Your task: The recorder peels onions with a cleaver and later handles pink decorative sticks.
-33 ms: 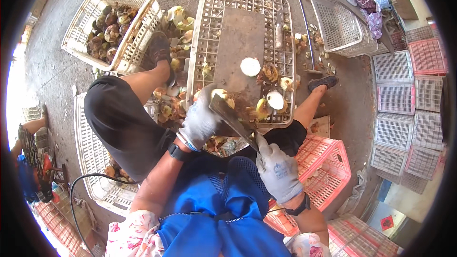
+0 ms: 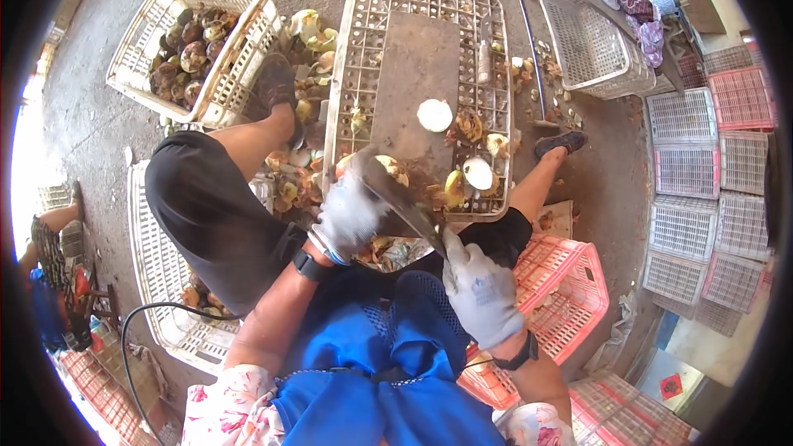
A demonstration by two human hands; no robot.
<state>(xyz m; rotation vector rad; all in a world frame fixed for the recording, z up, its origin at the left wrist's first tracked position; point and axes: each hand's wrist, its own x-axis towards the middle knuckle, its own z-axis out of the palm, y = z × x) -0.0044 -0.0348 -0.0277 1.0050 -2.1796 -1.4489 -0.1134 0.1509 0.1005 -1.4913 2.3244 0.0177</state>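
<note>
My right hand [image 2: 481,287], in a grey work glove, is closed round the handle of a broad dark knife [image 2: 406,205]. The blade slants up and left toward my left hand [image 2: 349,208], also gloved and somewhat blurred. My left hand is curled against a partly peeled pale fruit [image 2: 391,168], half hidden behind the blade. Both hands are at the near edge of an upturned pale plastic crate [image 2: 337,91] with a brown board [image 2: 417,58] on it. A white peeled fruit [image 2: 434,116] lies on the board, with a white piece [image 2: 477,173] among peelings to its right.
A second knife [image 2: 484,58] lies on the crate's right side. The white crate [image 2: 248,41] at the far left holds dark round fruits [image 2: 194,56]. A pinkish-red crate [image 2: 570,306] stands by my right thigh. A long-handled tool [image 2: 533,58] and scattered peelings lie on the ground.
My left hand and the knife blade have shifted very slightly. The rest looks the same.
</note>
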